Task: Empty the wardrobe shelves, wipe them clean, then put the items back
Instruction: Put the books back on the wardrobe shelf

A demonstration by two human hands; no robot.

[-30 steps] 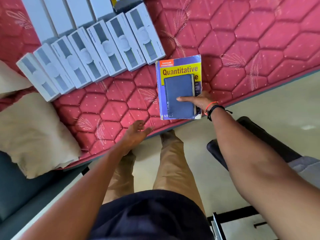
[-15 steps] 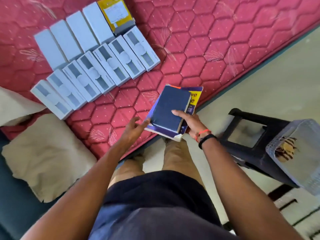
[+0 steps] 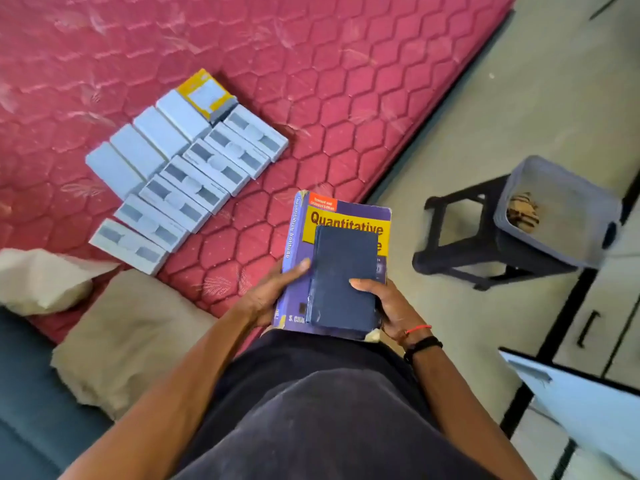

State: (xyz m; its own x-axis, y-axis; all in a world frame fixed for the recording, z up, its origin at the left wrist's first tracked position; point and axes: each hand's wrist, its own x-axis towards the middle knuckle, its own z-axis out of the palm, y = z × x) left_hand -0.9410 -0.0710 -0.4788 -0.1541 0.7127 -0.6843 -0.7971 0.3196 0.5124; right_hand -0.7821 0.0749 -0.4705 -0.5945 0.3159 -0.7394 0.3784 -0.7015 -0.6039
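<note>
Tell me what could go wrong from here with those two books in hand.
1. The small dark blue book lies loose on the Quantitative Aptitude book, pinned only by the thumb of the right hand. A tilt could slide it off, though the left hand steadies the spine side.
2. The black stool stands close on the right with a grey basket overhanging its edge. A careless turn might knock it down.
</note>
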